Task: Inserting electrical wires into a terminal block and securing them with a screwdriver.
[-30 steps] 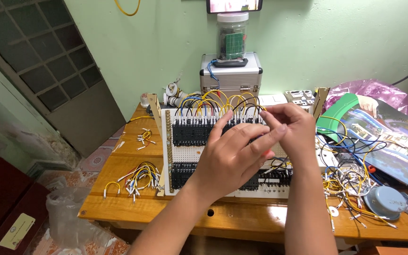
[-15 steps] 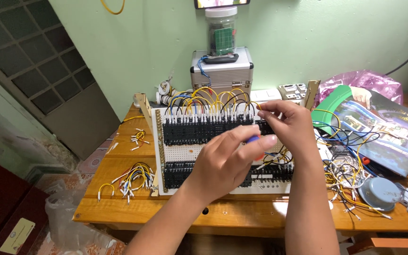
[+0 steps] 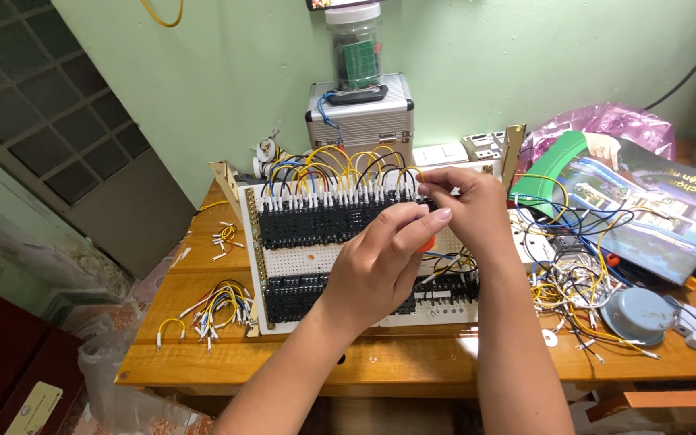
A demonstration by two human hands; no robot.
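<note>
A white perforated wiring board (image 3: 348, 258), fitted with two rows of black terminal blocks (image 3: 324, 221) and looped with yellow, blue and black jumper wires (image 3: 340, 165), was propped on a wooden table (image 3: 412, 362). An orange-handled tool (image 3: 426, 242) was gripped in the left hand (image 3: 384, 262) over the board's middle. A wire end at the upper row was pinched by the right hand (image 3: 465, 205). Loose jumpers (image 3: 211, 306) lay left of the board; a metal case (image 3: 360, 117) stood behind.

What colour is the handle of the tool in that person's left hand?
Orange. A bit of the tool handle peeks out under the left hand, in the head view.
</note>
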